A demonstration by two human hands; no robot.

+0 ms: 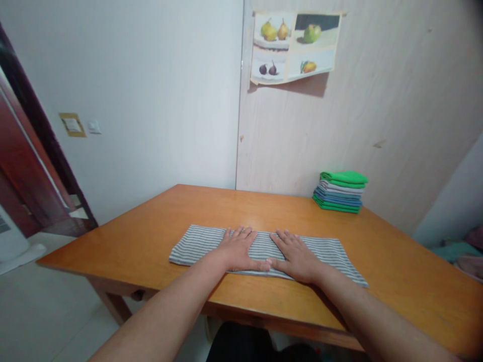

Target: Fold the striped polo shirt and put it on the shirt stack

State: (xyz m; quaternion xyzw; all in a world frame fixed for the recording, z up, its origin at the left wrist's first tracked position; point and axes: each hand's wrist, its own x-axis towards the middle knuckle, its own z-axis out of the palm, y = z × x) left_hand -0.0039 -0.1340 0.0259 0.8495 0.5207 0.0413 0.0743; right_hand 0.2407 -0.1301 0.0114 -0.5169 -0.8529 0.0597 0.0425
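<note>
Head view, looking forward and down. A grey-and-white striped cloth, folded into a long flat band, lies across the lower centre of the frame on an orange-brown wooden table, close to the table's near edge. Both hands rest on the middle of the band, side by side. The left hand lies flat, palm down, fingers extended and spread slightly, gripping nothing. The right hand lies likewise flat and open, palm down on the cloth, its thumb reaching toward the left thumb so that the two thumb tips meet or nearly meet at the cloth's near edge. Both forearms enter from the bottom of the frame. The ends of the cloth extend uncovered to the left and right of the hands.

At centre right of the frame, toward the table's far edge and near the wall, stands a stack of folded cloths in green, grey and blue, well apart from the hands. A fruit poster hangs at upper centre on the pale panelled wall. A light switch sits at left on the white wall.
</note>
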